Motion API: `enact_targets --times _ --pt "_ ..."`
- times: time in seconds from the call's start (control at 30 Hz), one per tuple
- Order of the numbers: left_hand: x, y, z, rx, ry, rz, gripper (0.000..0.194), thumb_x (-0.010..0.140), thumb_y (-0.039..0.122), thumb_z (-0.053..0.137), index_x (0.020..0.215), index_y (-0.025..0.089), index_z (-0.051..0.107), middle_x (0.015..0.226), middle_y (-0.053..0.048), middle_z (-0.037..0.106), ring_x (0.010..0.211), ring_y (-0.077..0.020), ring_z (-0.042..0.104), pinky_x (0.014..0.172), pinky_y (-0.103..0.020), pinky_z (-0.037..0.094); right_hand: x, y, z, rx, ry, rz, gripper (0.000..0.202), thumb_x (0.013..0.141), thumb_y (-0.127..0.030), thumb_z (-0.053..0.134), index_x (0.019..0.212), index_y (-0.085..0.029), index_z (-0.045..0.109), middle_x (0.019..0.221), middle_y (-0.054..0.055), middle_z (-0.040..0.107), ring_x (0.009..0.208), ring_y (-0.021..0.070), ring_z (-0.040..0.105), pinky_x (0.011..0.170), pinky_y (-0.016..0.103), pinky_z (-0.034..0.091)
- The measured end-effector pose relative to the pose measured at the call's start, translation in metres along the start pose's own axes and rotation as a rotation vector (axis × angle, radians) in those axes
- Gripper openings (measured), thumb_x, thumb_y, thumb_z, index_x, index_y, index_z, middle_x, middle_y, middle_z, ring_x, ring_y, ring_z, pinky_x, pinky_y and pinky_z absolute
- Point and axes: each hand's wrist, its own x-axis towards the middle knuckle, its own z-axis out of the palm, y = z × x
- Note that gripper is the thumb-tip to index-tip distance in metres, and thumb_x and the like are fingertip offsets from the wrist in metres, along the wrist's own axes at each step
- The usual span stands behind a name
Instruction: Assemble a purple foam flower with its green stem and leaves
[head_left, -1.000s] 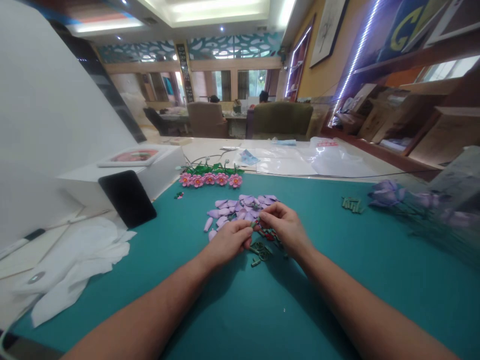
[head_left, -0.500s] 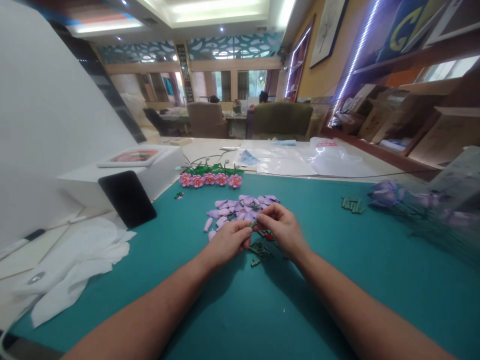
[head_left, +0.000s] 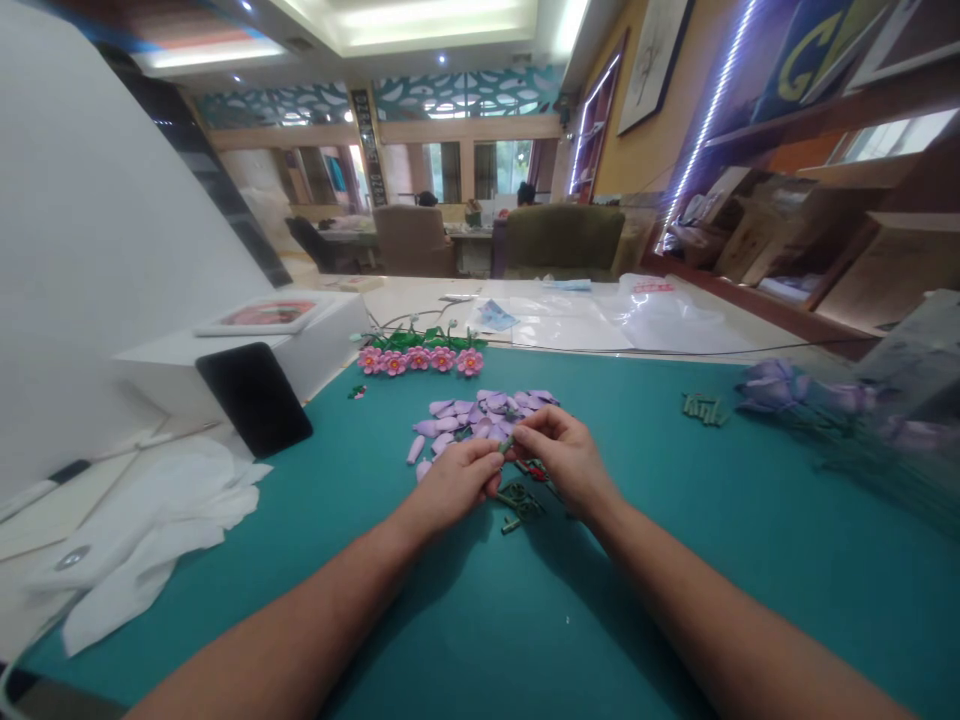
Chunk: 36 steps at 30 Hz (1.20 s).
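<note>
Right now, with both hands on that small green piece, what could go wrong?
The small green piece, pinched between left hand and right hand, could slip and get lost among the green parts close by. The purple petals lie loose beside the hands, so a knuckle might scatter them.

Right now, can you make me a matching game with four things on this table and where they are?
Things:
1. pink flowers
2. black slab
3. small green piece
4. loose purple petals

Places:
A. pinched between the left hand and the right hand
B. bunched in the middle, just beyond the hands
C. in a row near the far edge of the green mat
D. tilted up by the white box

Right pairs: 1-C, 2-D, 3-A, 4-B
</note>
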Motion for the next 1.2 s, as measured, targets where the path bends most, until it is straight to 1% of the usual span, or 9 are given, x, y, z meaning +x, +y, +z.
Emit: enact_targets --times 0.2,0.37,0.47,0.53,0.6,0.77,0.87,1.03,1.2 --pt "0.0 -0.001 0.0 -0.046 -0.016 -0.009 0.028 0.083 0.036 0.046 0.061 0.018 0.046 0.048 0.006 0.042 0.04 -0.0063 0.033 0.042 -0.021 0.023 -0.001 -0.002 0.0 -0.034 -0.014 -0.014 0.029 0.062 -0.042 0.076 0.066 -0.021 0.057 0.055 -0.002 0.065 0.056 0.0164 0.064 0.06 0.029 0.052" --pt "0.001 0.001 -0.001 -0.189 -0.026 -0.034 0.019 0.082 0.032 0.049 0.071 0.017 0.047 0.057 0.004 0.054 0.037 -0.0041 0.037 0.038 -0.018 0.027 0.002 -0.004 -0.006 -0.018 -0.031 0.0 0.039 0.066 -0.056 0.072 0.074 -0.02 0.062 0.063 0.0 0.066 0.059 0.016 0.063 0.063 0.03 0.052" --pt "0.001 0.0 -0.002 -0.265 -0.043 -0.076 0.017 0.082 0.031 0.052 0.089 0.016 0.053 0.057 0.005 0.056 0.037 -0.0053 0.043 0.038 -0.016 0.032 0.005 -0.005 -0.01 0.016 0.021 0.03 0.045 0.062 -0.061 0.072 0.08 -0.02 0.065 0.069 0.001 0.067 0.06 0.0158 0.062 0.062 0.03 0.051" --pt "0.002 -0.001 -0.003 -0.302 -0.046 -0.109 0.026 0.082 0.03 0.053 0.104 0.016 0.052 0.058 0.005 0.058 0.039 -0.0068 0.049 0.038 -0.016 0.036 0.006 -0.005 -0.012 -0.007 0.042 0.044 0.046 0.06 -0.061 0.073 0.079 -0.02 0.066 0.07 0.002 0.067 0.061 0.0153 0.06 0.061 0.029 0.049" --pt "0.002 -0.002 -0.003 -0.323 -0.055 -0.137 0.031 0.083 0.028 0.054 0.112 0.016 0.05 0.059 0.004 0.06 0.041 -0.0077 0.053 0.039 -0.015 0.038 0.007 -0.005 -0.012 -0.047 0.042 0.043 0.044 0.059 -0.058 0.074 0.077 -0.019 0.066 0.068 0.001 0.066 0.061 0.0145 0.058 0.059 0.027 0.046" --pt "0.003 0.001 -0.003 -0.348 -0.077 -0.15 0.025 0.082 0.021 0.052 0.106 0.016 0.05 0.061 0.002 0.062 0.044 -0.0084 0.056 0.041 -0.016 0.043 0.005 -0.008 -0.011 -0.132 0.001 0.009 0.033 0.057 -0.047 0.076 0.066 -0.019 0.062 0.056 -0.005 0.055 0.053 0.0101 0.045 0.053 0.024 0.037" --pt "0.003 0.001 -0.003 -0.359 -0.083 -0.152 0.021 0.08 0.017 0.051 0.101 0.016 0.049 0.062 0.002 0.062 0.046 -0.0087 0.057 0.042 -0.016 0.044 0.004 -0.009 -0.011 -0.173 -0.039 0.021 0.032 0.06 -0.047 0.074 0.064 -0.019 0.06 0.055 -0.006 0.052 0.053 0.0095 0.042 0.052 0.024 0.034" --pt "0.002 0.003 -0.004 -0.338 -0.063 -0.17 0.029 0.076 0.018 0.053 0.104 0.017 0.048 0.064 0.003 0.061 0.04 -0.0058 0.049 0.036 -0.014 0.034 0.006 -0.009 -0.016 -0.235 -0.107 0.022 0.034 0.065 -0.051 0.069 0.065 -0.019 0.061 0.056 -0.005 0.054 0.053 0.0103 0.043 0.053 0.024 0.034" --pt "0.001 0.008 -0.011 -0.309 -0.063 -0.159 0.025 0.079 0.022 0.051 0.103 0.014 0.053 0.061 0.004 0.057 0.037 -0.0037 0.042 0.034 -0.014 0.027 0.012 -0.013 -0.028 -0.261 -0.11 0.016 0.034 0.067 -0.052 0.066 0.062 -0.02 0.056 0.054 -0.005 0.052 0.051 0.0105 0.042 0.052 0.025 0.034"
